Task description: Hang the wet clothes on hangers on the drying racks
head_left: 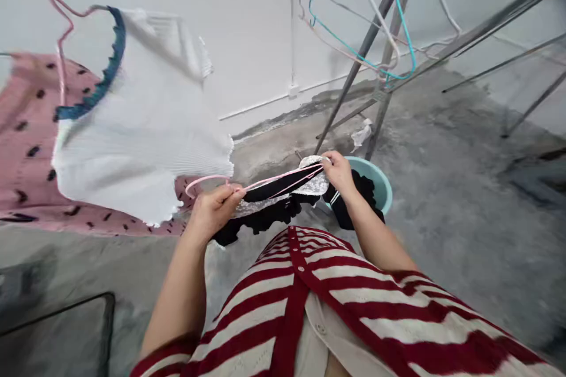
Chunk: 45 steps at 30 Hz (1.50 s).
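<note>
My left hand (pixel 216 207) is closed on one end of a pink hanger (pixel 274 178), whose hook points left. Stretched along the hanger is a black garment with white lace (pixel 269 203) and a ruffled black edge. At its other end my right hand (pixel 339 172) pinches the garment together with the hanger. Just below the right hand stands a light teal basin (pixel 385 185) with dark clothes (pixel 369 194) in it. A white ribbed top with a blue ruffled neckline (pixel 132 118) hangs on another pink hanger (pixel 62 29), to the left of my left hand.
Behind the white top hangs a pink garment with dark spots (pixel 26 147). Several bare hangers (pixel 389 23) dangle from a metal rack (pixel 375 94) at the upper right. A black metal frame (pixel 108 330) stands at the lower left on the grey concrete floor (pixel 455 218).
</note>
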Tool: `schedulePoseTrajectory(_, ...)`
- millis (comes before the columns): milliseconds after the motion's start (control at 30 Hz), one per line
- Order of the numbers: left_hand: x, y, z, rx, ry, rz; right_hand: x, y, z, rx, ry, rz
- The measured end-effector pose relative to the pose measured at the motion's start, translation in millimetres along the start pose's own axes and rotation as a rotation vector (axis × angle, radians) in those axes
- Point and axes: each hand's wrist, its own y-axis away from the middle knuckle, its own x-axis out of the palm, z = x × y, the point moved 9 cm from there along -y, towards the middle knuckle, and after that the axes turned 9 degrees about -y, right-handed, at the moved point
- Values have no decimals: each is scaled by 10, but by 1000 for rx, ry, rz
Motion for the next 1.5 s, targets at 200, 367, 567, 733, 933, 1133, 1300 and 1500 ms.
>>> schedulePoseTrajectory(200,-7,-91,-194,8,-81,-202,-181,47,400,-89,150,-8)
schedulePoseTrajectory(367,300,-68,-408,-9,-15,-265,236,568,801,-257,159,109)
schedulePoseTrajectory(567,99,37,-202,-64,163,-373,135,818,1149,-610,43,224)
schedulePoseTrajectory(733,-220,64,-116,-17,245,-436,-506,321,801,-414,65,-42)
schedulePoseTrajectory(933,-283,44,-49,-46,283,-451,-511,124,237,-112,-60,49)
schedulePoseTrajectory(1133,-297,-10,-260,158,181,-444,-690,172,650,-310,174,77)
schedulePoseTrajectory(1300,-176,-90,-580,412,163,-354,-150,441,1374,-636,217,487)
schedulePoseTrajectory(1500,-83,-157,-604,388,145,-273,364,613,1312,-672,412,766)
